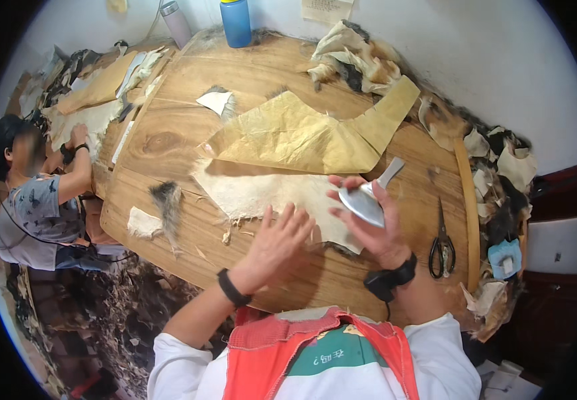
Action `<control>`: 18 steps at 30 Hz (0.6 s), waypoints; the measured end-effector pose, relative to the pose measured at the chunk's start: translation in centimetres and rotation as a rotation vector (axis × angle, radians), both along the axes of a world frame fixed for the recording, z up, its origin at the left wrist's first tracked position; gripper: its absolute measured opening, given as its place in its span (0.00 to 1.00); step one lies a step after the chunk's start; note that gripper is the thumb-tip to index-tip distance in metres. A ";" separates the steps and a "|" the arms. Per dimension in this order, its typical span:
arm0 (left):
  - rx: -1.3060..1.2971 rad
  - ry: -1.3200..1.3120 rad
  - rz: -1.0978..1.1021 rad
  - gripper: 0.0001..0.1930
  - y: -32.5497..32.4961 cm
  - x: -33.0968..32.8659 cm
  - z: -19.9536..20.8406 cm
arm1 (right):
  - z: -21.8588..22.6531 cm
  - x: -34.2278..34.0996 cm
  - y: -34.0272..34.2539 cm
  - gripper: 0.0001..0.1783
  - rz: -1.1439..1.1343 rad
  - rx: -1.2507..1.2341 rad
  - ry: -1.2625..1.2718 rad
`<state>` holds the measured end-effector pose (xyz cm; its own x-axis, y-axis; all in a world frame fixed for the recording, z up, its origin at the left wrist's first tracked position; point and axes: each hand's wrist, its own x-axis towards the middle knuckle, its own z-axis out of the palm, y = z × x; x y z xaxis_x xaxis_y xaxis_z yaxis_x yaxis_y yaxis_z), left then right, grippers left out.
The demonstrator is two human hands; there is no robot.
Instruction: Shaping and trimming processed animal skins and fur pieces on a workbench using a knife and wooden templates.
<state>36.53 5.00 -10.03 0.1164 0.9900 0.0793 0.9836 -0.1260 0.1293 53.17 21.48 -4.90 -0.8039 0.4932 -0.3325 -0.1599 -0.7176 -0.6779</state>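
Wooden worktable point(188, 73) boards bear a yellow paper pattern point(288, 133) toward the far middle. Just nearer lies a pale hide point(245, 190), likely light and limp, best held by its edges. Near it, the left hand point(276, 243) spreads empty, contact unclear; the right hand point(383, 237) grasps a rounded metal blade point(363, 207), probably rigid, best taken by its flat handle point(390, 172).

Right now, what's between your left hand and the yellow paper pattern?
In the head view, a cream hide lies between the left hand and pattern.
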 end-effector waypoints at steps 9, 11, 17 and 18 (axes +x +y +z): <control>0.133 -0.124 0.049 0.14 0.0 3.3 -1.4 | -7.1 -2.4 -2.3 0.17 0.024 0.614 -0.266; 0.152 -0.193 0.059 0.11 -0.2 2.8 -1.3 | -6.8 -2.2 -3.0 0.16 0.064 0.735 -0.357; 0.224 -0.369 0.143 0.06 -0.6 3.3 -1.2 | -7.9 -1.9 -4.4 0.15 0.019 1.263 -0.339; 0.227 -0.391 0.167 0.06 -0.5 3.3 -1.3 | -7.9 -1.8 -4.6 0.15 0.029 1.266 -0.341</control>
<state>39.87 4.46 -11.31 -0.1244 0.9452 0.3017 0.8760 -0.0382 0.4808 51.36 16.90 -12.79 -0.7874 0.5960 0.1574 0.1574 0.4414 -0.8834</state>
